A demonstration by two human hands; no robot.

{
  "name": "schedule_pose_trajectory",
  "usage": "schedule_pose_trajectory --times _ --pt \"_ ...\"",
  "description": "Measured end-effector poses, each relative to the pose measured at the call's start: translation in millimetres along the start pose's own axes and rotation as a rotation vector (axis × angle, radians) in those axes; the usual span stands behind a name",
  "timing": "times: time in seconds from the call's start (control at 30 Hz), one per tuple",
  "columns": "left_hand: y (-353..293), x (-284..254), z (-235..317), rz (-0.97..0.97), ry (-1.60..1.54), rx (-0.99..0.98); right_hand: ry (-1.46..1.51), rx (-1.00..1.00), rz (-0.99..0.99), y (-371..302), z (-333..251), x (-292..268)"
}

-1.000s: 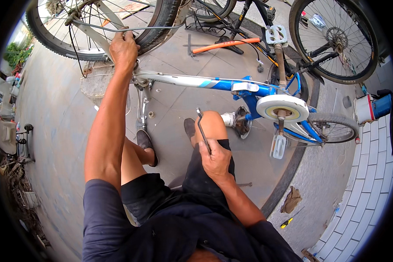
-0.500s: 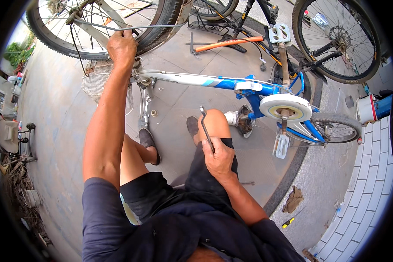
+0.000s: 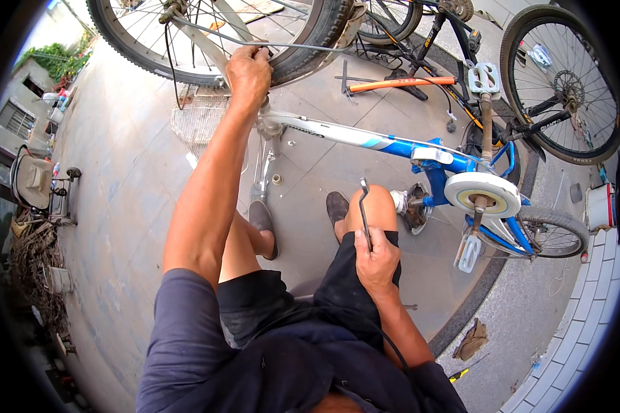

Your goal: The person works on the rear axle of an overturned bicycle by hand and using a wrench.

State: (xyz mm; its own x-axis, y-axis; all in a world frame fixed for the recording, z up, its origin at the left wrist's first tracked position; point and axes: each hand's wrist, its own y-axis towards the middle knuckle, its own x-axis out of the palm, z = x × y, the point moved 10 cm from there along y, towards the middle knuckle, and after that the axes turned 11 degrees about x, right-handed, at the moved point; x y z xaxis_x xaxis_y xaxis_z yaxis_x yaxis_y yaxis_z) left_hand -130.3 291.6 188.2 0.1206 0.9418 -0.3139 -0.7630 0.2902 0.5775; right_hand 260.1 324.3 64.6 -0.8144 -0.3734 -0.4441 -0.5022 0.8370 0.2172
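Observation:
An upside-down blue and white bicycle [image 3: 386,145] lies across the upper middle, its front wheel [image 3: 310,58] at the top. My left hand [image 3: 249,74] is closed at the fork beside the tire. What its fingers grip is hidden behind the hand. A grey cable [image 3: 282,47] runs past its fingertips. Above my right thigh, my right hand [image 3: 377,261] is closed around a bent dark metal bar tool [image 3: 364,199]. The tool points upward, its curved end apart from the bicycle.
An orange bicycle frame tube [image 3: 399,83] lies beyond the bicycle, near another black bicycle wheel [image 3: 565,89]. A wire basket [image 3: 200,124] rests on the floor by the front wheel. A brown rag [image 3: 470,340] and a yellow-handled tool [image 3: 458,376] lie at lower right, near the white tiled wall [image 3: 572,344].
The whole view has shifted, so the scene sits farther right and slightly lower. Both hands keep their holds; the left stays at the fork, and the tool in the right points more upright.

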Motion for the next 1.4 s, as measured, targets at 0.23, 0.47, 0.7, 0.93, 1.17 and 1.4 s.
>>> schedule_pose_trajectory --times 0.23,0.47,0.7,0.93,1.17,1.4 --pt "1 1 0 0.055 0.021 -0.033 -0.012 -0.011 0.000 1 -1 0" --pt "9 -7 -6 0.061 0.242 -0.016 -0.023 0.009 -0.007 2 0 0" --pt "7 1 4 -0.013 0.136 -0.007 -0.016 0.015 -0.001 2 -3 0" --pt "7 -3 -4 0.003 0.005 0.067 -0.025 -0.007 -0.007 4 -7 -2" --pt "12 -1 -8 0.068 0.048 0.060 -0.015 -0.038 0.011 3 -3 -3" --pt "16 3 -6 -0.047 0.247 -0.021 -0.007 -0.032 0.025 4 -4 -5"
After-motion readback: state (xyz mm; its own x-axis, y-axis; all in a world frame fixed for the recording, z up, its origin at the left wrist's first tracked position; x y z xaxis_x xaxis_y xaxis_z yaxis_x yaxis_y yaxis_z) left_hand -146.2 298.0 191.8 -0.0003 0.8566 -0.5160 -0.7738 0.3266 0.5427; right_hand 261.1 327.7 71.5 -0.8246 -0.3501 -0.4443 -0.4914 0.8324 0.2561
